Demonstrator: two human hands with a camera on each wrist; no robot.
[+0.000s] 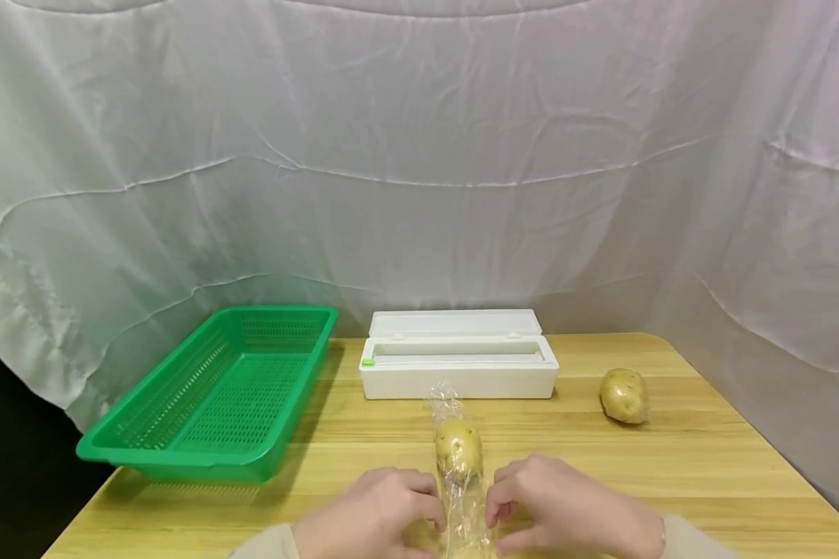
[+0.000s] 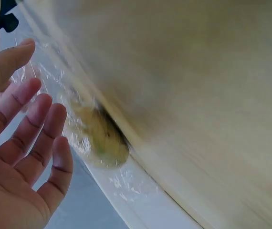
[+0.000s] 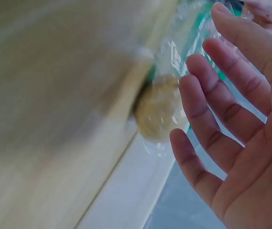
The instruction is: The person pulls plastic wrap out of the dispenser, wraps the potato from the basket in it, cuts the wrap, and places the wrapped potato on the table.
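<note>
Near the front of the table lies a potato [image 1: 459, 449] wrapped in clear cling film [image 1: 465, 512], with film trailing behind it and toward me. My left hand [image 1: 390, 508] is just left of the front strip of film, its fingertips at the edge. On the other side, my right hand [image 1: 555, 503] has its fingers loosely bent beside the same strip. Both wrist views show the potato [image 2: 102, 138] within its shiny film, close to the fingers. The left hand [image 2: 24, 162] and right hand [image 3: 255, 162] have spread, slightly curved fingers and grip nothing.
Behind the potato stands a white cling film box [image 1: 457, 382], lid raised, with a green tab at its left end. A green perforated basket [image 1: 269, 435] sits at the left. Another film-covered potato [image 1: 624, 396] lies at the right. A grey curtain [image 1: 419, 217] hangs behind the wooden table.
</note>
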